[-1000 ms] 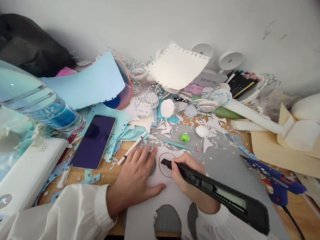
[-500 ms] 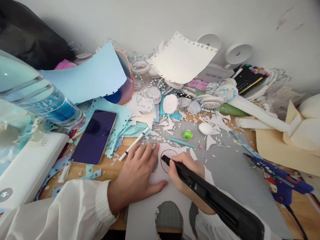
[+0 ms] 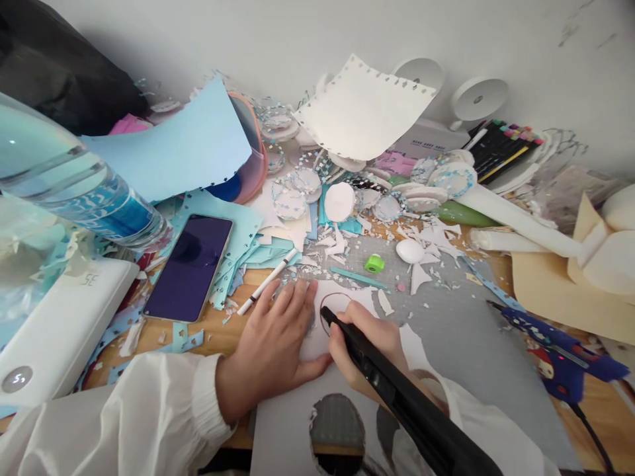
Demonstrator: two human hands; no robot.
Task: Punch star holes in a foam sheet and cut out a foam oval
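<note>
My right hand [image 3: 364,344] is wrapped around a long black handheld cutter [image 3: 397,390]. The cutter's tip rests at the left side of a drawn reddish circle [image 3: 338,295] on a white sheet [image 3: 285,423]. Part of the circle lies hidden under my fingers. My left hand [image 3: 275,344] lies flat, fingers stretched, on the sheet's left edge beside the circle. Nearer me, the sheet has a large round hole with a ragged edge and another opening partly covered by the cutter.
Left are a phone [image 3: 190,268], a white stylus [image 3: 268,281], a power bank [image 3: 64,324] and a tilted water bottle [image 3: 84,178]. Paper scraps, a green punch [image 3: 374,264] and white discs [image 3: 340,202] lie ahead. A blue glue gun [image 3: 558,350] with a cable sits right of the grey mat [image 3: 476,344].
The cutter's body has swung to a steeper angle, its rear end moving toward me and left. Its tip stays at the circle's left side. My left hand keeps its place.
</note>
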